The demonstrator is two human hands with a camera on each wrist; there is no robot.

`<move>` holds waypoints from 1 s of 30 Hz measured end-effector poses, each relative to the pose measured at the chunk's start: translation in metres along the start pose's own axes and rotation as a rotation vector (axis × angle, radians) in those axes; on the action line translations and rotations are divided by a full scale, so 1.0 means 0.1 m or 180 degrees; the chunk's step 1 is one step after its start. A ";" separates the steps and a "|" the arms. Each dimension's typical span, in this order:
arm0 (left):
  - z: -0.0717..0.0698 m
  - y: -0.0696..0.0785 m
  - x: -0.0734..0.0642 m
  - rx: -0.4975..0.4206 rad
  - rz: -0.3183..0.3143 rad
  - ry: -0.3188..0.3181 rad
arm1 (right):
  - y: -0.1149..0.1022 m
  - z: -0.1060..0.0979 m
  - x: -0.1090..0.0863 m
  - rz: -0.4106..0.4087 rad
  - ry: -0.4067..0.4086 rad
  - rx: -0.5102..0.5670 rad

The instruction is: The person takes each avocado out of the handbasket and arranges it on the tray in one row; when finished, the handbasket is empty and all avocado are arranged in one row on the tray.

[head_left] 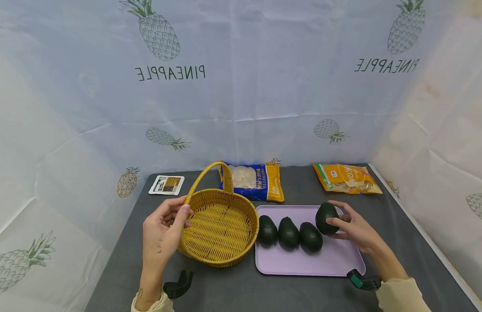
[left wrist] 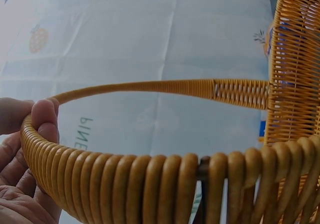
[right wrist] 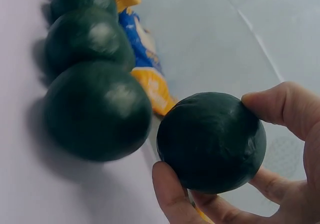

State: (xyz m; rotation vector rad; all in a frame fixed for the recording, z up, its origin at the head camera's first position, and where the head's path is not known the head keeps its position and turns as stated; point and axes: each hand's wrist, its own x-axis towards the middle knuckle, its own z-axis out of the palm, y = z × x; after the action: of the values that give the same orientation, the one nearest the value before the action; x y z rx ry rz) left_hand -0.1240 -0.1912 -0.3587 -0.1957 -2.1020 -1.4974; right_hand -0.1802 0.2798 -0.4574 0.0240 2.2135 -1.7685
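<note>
My left hand [head_left: 163, 232] grips the arched handle of a yellow woven basket [head_left: 219, 229]; no contents show inside it. In the left wrist view the thumb and fingers curl round the wrapped handle [left wrist: 125, 184]. At the right, my right hand [head_left: 355, 229] pinches a dark green avocado [head_left: 326, 218] between thumb and fingertips. The right wrist view shows this avocado [right wrist: 212, 141] raised beside the others. Three more avocados [head_left: 289, 234] lie in a row on the left part of a pale purple tray [head_left: 291, 265], next to the basket.
Behind the basket lies a blue and yellow food packet [head_left: 260, 182]. An orange packet [head_left: 347, 178] is at the back right, and a small white pack [head_left: 166, 185] at the back left. Pineapple-printed sheeting [head_left: 264, 95] encloses the dark grey table [head_left: 225, 290] at the back and sides.
</note>
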 end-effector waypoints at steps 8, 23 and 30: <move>0.00 0.00 0.00 -0.0007 0.0035 -0.0010 | 0.21 -0.05 -0.07 0.0269 -0.0010 -0.0047; 0.01 0.00 0.00 -0.0005 0.0001 0.0000 | 0.33 -0.05 -0.12 0.0364 0.0081 -0.0390; 0.00 0.00 0.00 -0.0006 0.0012 0.0005 | 0.34 -0.05 -0.14 0.0375 0.0103 -0.0596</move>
State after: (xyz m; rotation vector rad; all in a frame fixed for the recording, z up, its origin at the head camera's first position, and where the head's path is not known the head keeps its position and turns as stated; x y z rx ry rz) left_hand -0.1239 -0.1910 -0.3593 -0.1990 -2.0980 -1.4970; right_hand -0.1611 0.2956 -0.4848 0.1396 2.3399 -1.5047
